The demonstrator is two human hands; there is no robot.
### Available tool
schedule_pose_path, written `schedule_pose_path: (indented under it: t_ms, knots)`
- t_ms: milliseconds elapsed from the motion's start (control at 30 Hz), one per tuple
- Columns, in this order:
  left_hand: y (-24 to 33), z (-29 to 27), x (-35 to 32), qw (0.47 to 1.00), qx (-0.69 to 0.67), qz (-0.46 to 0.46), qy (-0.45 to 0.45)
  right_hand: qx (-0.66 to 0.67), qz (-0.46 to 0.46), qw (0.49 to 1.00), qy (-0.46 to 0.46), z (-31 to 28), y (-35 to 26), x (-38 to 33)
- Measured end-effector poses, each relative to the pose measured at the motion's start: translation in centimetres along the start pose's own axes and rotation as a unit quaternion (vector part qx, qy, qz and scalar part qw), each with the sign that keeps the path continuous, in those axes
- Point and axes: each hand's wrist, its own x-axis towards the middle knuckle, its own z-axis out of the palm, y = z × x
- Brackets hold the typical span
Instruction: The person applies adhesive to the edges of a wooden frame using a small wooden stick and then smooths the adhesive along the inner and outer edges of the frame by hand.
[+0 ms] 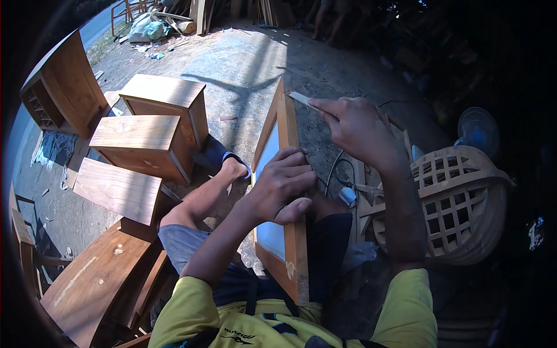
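A wooden frame [288, 124] with a pale, bluish-white panel [270, 174] set in it stands on edge between my legs, its narrow side facing up. My left hand [284, 185] is closed over the middle of its upper edge. A lighter patch marks the wood near the close end. My right hand [357, 127] pinches a thin, flat, pale strip [300, 98]; whether it is wood or a blade I cannot tell. The strip's tip meets the frame's far corner, or lies just beside it.
Wooden drawers [136, 133] stand in a row to the left, before a wooden cabinet [69, 87]. A larger brown panel [93, 284] lies near left. On the right are a curved lattice chair back [447, 203] and a fan [478, 130]. Scrap and bags [148, 29] lie far off.
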Motion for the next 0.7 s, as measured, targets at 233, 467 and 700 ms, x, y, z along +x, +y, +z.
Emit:
schedule_pose_path:
  t_ms: [233, 467, 700]
  knots:
    - [0.3, 0.6, 0.4, 1.0, 0.012, 0.0, -0.005, -0.037, -0.001, 0.999, -0.012, -2.0, -0.6, 1.0]
    - [0.3, 0.8, 0.8, 1.0, 0.015, -0.002, -0.02, -0.113, 0.021, 0.991, -0.069, -3.5, -1.6, 1.1]
    - [-0.2, 0.8, 0.9, 1.0, 0.018, -0.002, -0.018, -0.104, 0.006, 0.99, -0.1, -3.1, -0.9, 0.1]
